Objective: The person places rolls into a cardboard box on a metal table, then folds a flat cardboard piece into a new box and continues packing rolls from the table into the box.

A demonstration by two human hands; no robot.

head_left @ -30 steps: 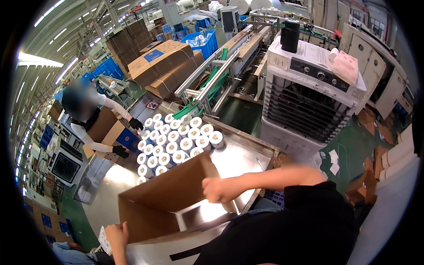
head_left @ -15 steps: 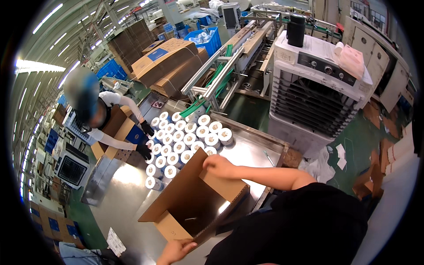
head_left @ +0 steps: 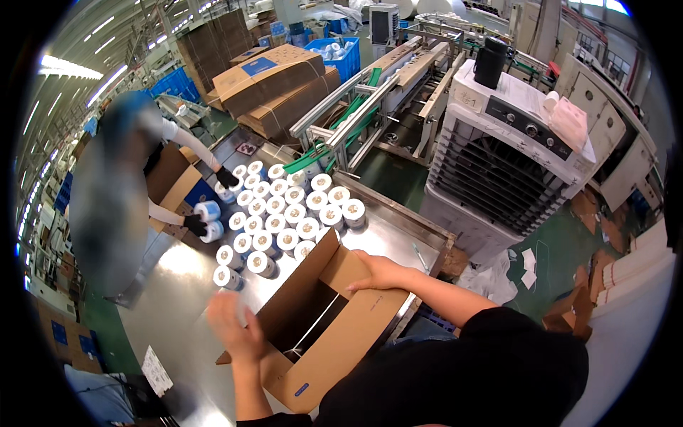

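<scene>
In front of me an opened cardboard box (head_left: 341, 356) stands on the metal table, its flaps raised. My right hand (head_left: 373, 272) grips the short flap at the box's right end, thumb inside. Beside the box's left end, my left hand (head_left: 236, 329) is raised, slightly blurred, thumb apart from the fingers, with nothing visible in it. A thin white strip (head_left: 313, 327) crosses the dark inside of the box. Just beyond the box stand several white-topped rolls (head_left: 277, 213) with blue-and-white sides, grouped upright.
Across the metal table (head_left: 185, 299), a co-worker's black-gloved hands (head_left: 196, 225) hold rolls by another carton (head_left: 196, 196). A conveyor frame (head_left: 370, 107) stands beyond the table. A white air cooler (head_left: 498, 164) is at the right, and a pen (head_left: 421, 257) lies near the table's right edge.
My left hand has left the box's near-left corner and risen. The box has turned, its near long flap now showing. My right hand keeps hold. The co-worker has pulled rolls toward the other carton.
</scene>
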